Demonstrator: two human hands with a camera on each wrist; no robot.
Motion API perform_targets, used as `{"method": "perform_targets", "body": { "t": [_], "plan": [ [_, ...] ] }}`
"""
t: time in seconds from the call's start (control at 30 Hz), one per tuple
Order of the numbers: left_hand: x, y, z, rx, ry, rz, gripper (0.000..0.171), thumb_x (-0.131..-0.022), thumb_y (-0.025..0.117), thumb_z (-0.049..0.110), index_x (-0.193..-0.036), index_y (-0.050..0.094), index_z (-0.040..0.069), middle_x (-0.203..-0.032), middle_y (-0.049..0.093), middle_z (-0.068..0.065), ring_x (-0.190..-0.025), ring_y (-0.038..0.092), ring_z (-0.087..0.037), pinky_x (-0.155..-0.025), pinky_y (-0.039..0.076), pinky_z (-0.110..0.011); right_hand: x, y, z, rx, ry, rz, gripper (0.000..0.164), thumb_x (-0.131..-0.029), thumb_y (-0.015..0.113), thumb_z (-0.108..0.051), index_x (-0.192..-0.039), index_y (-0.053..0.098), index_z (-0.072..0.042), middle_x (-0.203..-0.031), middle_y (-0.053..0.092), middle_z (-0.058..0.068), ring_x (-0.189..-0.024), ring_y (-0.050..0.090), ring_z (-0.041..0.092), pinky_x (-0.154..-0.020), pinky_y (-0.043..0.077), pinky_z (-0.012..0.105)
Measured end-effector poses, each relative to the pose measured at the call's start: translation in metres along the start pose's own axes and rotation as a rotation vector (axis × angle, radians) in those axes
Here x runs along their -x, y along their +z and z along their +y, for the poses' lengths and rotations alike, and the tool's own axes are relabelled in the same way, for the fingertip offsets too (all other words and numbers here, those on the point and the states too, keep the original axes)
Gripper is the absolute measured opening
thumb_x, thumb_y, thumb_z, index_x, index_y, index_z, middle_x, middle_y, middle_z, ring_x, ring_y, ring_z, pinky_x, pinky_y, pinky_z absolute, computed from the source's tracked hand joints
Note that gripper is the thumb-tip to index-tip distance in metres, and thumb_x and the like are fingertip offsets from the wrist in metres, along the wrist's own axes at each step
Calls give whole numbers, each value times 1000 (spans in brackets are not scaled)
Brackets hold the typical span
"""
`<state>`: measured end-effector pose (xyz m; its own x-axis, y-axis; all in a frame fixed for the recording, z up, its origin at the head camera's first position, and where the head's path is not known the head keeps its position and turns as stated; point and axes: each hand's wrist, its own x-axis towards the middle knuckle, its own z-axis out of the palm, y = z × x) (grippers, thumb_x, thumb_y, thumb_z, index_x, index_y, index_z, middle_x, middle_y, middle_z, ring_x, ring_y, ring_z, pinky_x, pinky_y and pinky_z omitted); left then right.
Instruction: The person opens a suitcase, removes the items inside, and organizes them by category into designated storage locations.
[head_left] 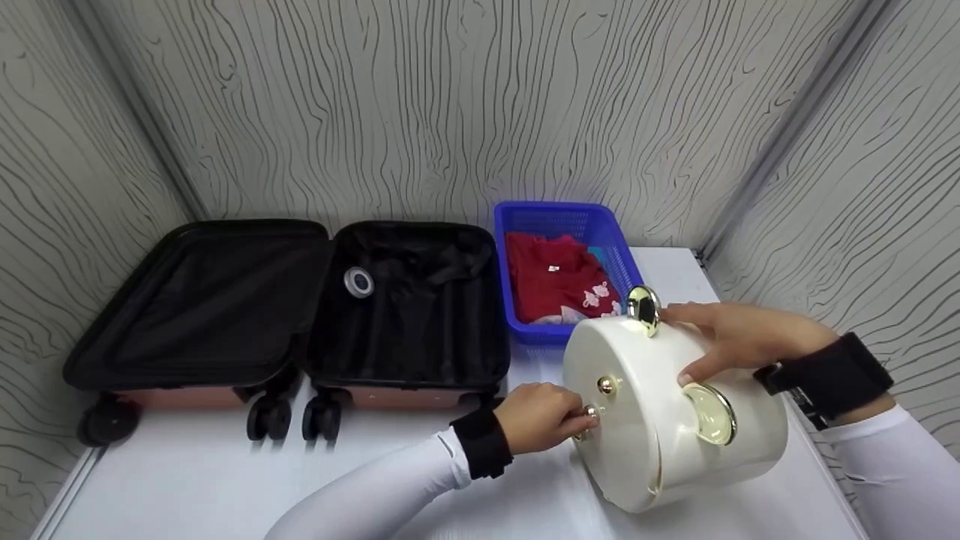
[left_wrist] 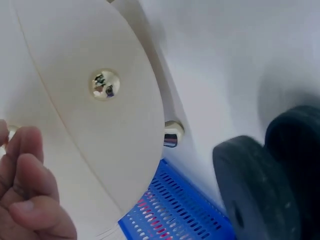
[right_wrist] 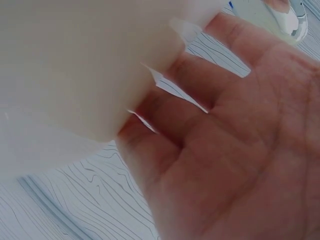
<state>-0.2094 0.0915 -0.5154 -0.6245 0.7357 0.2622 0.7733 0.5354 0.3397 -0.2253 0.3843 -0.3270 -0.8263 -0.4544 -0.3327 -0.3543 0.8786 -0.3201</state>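
A cream drum-shaped box (head_left: 705,420) with gold fittings lies tilted on the white table, its round face turned left. My left hand (head_left: 544,418) pinches a small gold knob on that face with thumb and fingertips. A second gold knob (left_wrist: 105,84) sits across a thin seam from it in the left wrist view. My right hand (head_left: 739,341) lies over the top of the box, fingers fairly straight and spread against its curved side (right_wrist: 75,75). Beside the right thumb is a gold-rimmed recess (head_left: 712,415); a rounded gold piece (head_left: 643,309) sticks up near the fingertips.
An open suitcase (head_left: 409,315) with black lining lies at the left; a round grey-and-white object (head_left: 358,282) is inside it. Behind the box stands a blue basket (head_left: 506,262) holding red clothing (head_left: 555,277). Patterned wall panels (head_left: 420,112) enclose the table.
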Motion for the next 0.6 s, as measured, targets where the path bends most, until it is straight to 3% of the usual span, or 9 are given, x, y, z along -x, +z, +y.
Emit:
{"method": "perform_targets", "body": {
  "t": [0.23, 0.43, 0.6],
  "plan": [
    [3, 10, -1, -84, -42, -21, 29, -102, 73, 48, -104, 81, 20, -95, 79, 8, -81, 72, -7, -67, 55, -25, 0, 1, 0, -1, -5, -1, 100, -84, 91, -50, -160, 49, -1, -159, 54, 30, -143, 53, 56, -114, 42, 73],
    [-2, 21, 4, -229, -137, -74, 34, -99, 76, 46, -81, 75, 18, -78, 74, 2, -69, 71, -17, -56, 53, -36, 1, -1, 0, -10, 21, -7, 99, -85, 90, -50, -161, 48, -3, -160, 53, 30, -142, 55, 54, -112, 45, 72],
    [-3, 26, 8, -224, -131, -91, 35, -99, 75, 40, -72, 70, 18, -73, 74, 2, -63, 69, -17, -52, 50, -35, 1, 0, 0, -5, 19, -5, 99, -85, 90, -50, -161, 48, -3, -159, 53, 30, -143, 54, 55, -114, 44, 73]
  ]
}}
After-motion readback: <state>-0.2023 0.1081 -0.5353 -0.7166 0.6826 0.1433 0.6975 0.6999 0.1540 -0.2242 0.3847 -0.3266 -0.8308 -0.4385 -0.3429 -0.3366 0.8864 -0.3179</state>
